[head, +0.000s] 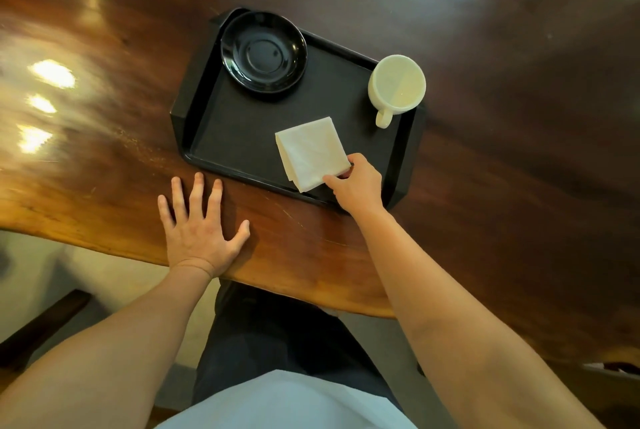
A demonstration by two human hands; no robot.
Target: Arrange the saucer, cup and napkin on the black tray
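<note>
I see the black tray [221,137] lying skewed on the brown wood table [519,116], w/ all three items on it; the black saucer [264,51] sits in the tray's far-left corner, its rim touching or overlapping the tray's raised edge there, can't tell which; the cream cup [397,85] stands upright at the far-right end, empty inside as far as I can see, handle pointing back toward me; cup and saucer are well apart; the folded white napkin [311,152] lies near the tray's near edge, between cup and my side, turned at an angle to the tray; its near corner reaches over the tray's front lip. My right hand [356,186] is on the napkin's right corner; grip closed on it, thumb on one side and fingers curled over the top edge, pinching the paper; wrist hangs over the tray's near-right rim. My left hand [199,224] lies flat on the table just in front of the tray's near-left edge; fingers spread, palm down, grip open, holding nothing; fingertips near the tray but not touching it. Glare patches on the table at left; dark trousers and a pale top show at the bottom.
</note>
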